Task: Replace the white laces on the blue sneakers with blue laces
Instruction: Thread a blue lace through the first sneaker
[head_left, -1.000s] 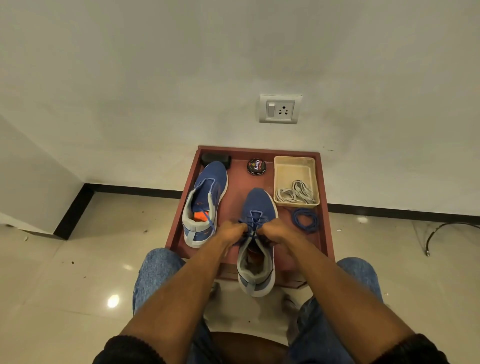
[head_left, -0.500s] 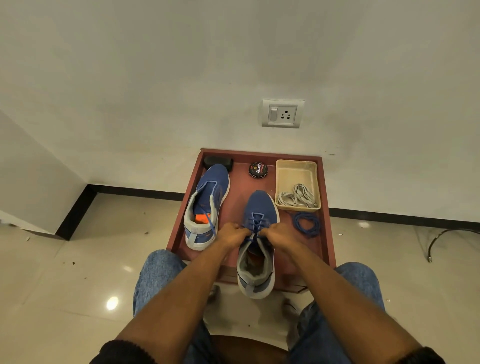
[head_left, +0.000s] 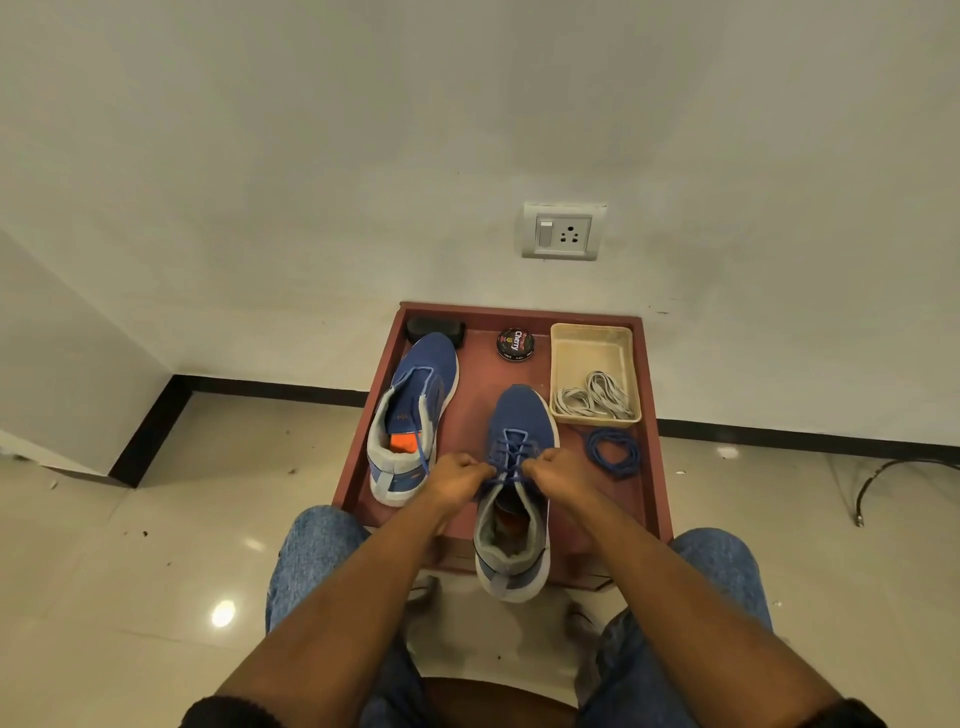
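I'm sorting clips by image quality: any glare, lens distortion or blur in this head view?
Head view: a bright glare spot sits on the glossy floor tiles; wide-angle distortion bends the black skirting and stretches the forearms; the hands and laced sneaker look fairly sharp, the tin's label only partly legible.

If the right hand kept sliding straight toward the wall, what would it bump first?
Probably the tan tray holding the white laces; the right hand sits just before it. The coiled blue lace lies slightly to the side. Depth is hard to judge.
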